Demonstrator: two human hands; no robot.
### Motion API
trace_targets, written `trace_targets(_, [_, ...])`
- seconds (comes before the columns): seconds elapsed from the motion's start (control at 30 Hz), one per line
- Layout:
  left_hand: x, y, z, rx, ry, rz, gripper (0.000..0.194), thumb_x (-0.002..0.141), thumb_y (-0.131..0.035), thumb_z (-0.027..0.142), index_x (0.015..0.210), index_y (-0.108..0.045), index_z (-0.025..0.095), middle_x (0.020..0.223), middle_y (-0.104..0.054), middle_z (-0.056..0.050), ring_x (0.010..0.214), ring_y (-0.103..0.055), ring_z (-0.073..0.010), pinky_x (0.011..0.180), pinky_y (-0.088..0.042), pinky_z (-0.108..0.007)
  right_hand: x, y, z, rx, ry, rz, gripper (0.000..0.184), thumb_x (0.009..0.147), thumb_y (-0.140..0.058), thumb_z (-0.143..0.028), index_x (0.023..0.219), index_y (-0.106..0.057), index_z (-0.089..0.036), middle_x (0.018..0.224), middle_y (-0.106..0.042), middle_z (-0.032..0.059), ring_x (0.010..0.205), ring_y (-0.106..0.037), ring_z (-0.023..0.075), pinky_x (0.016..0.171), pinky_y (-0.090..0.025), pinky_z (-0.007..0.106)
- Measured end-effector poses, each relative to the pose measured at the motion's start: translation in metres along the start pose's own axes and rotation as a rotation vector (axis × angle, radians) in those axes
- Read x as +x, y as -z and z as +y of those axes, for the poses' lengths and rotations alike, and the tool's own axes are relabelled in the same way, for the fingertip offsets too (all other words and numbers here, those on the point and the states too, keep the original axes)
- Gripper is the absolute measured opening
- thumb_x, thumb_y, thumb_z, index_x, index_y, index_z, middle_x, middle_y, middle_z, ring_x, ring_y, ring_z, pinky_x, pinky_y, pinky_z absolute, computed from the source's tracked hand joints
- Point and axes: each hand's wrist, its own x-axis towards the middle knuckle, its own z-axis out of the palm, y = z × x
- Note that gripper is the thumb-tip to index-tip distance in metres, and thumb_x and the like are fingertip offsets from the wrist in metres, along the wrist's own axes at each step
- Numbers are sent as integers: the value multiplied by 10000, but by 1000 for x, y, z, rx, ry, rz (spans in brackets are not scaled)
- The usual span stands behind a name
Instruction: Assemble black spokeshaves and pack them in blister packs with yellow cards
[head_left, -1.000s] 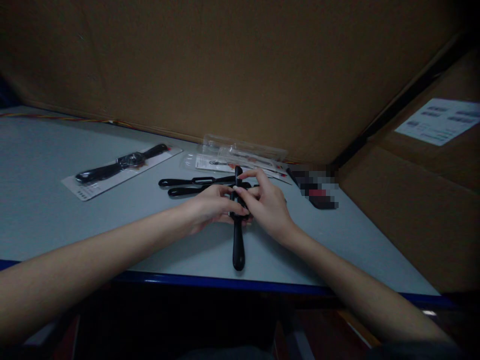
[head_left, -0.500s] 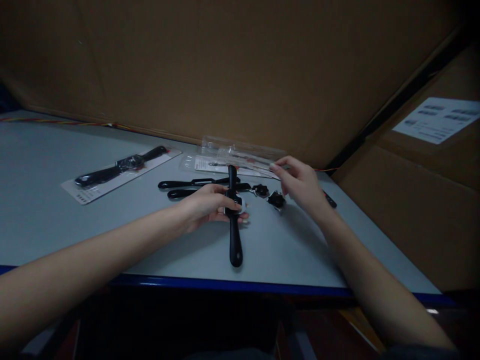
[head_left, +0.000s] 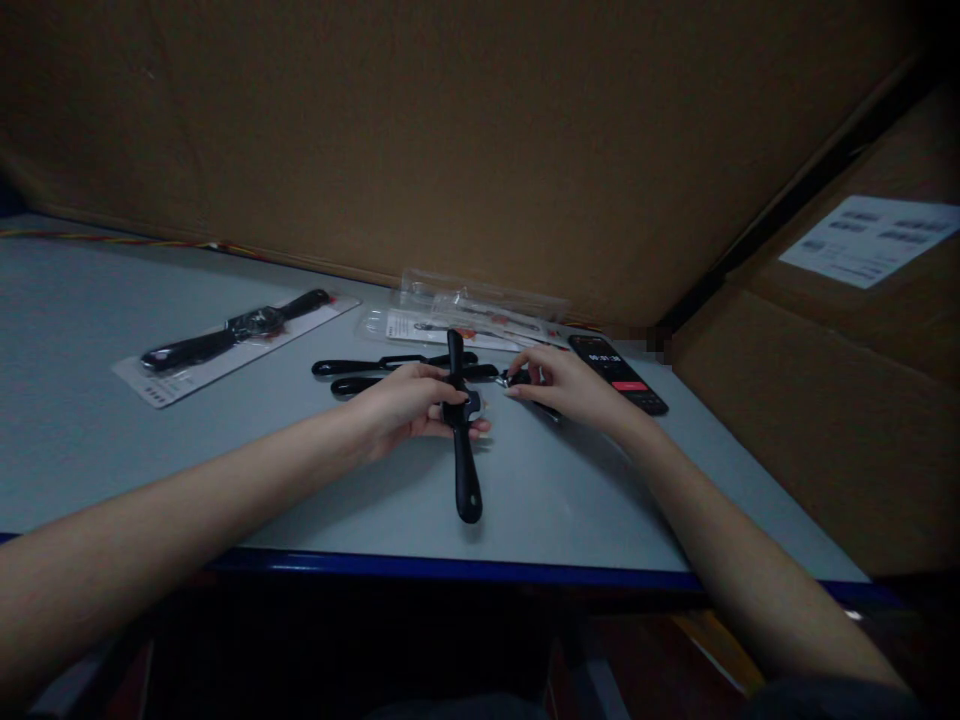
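Note:
My left hand (head_left: 420,405) is closed round the middle of a black spokeshave (head_left: 466,470), its long handles pointing away from and towards me. A pale piece that showed under the thumb is out of sight. My right hand (head_left: 559,385) has thumb and fingertips pinched at a small black-and-silver part (head_left: 504,380) on the table, mostly covered by the fingers. Another small dark metal part (head_left: 551,411) lies partly hidden under this hand. Beyond the left hand lie two black spokeshave bodies (head_left: 352,368), one partly behind the hand.
A packaged spokeshave (head_left: 259,322) lies on its card at the left. Clear plastic packages (head_left: 480,310) are piled against the cardboard wall (head_left: 465,150). A phone (head_left: 619,375) showing a timer lies right of my right hand. The table has a blue front edge (head_left: 450,570).
My right hand has moved from the plastic packages down and left to the small metal parts, uncovering the phone. My left hand keeps hold of the spokeshave; the white piece by its thumb no longer shows.

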Motion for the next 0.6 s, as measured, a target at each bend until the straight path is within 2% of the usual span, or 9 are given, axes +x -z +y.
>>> trace_targets(0.2, [-1, -4, 2, -6, 13, 22, 116, 800, -530, 15, 898, -519, 77, 878, -682, -146, 725, -718, -234, 810, -554, -429, 1, -3, -4, 49, -13, 14, 180, 771, -638, -323, 796, -539, -175, 776, -516, 10, 689, -468, 143, 615, -344, 248])
trace_targets(0.33, [-2, -5, 3, -22, 16, 8, 108, 784, -536, 15, 877, -543, 68, 844, -685, -146, 710, -715, -239, 790, -558, -443, -1, -2, -16, -37, 91, -3, 137, 800, -578, -248, 713, -490, -189, 728, -486, 2, 707, -454, 151, 637, -330, 259])
trace_targets(0.47, [-4, -5, 2, -6, 7, -34, 212, 711, -582, -31, 904, -572, 57, 780, -683, -105, 699, -709, -216, 784, -561, -420, -3, -2, -30, -42, 123, 45, 126, 811, -535, -196, 695, -485, -188, 789, -488, 19, 745, -469, 153, 656, -347, 270])
trace_targets(0.6, [-4, -5, -1, 15, -11, -44, 341, 639, -613, -84, 951, -574, 48, 808, -692, -111, 732, -711, -212, 803, -555, -403, -6, 0, -41, 149, 53, 130, 137, 812, -570, -244, 705, -502, -192, 709, -539, 3, 643, -489, 130, 577, -355, 264])
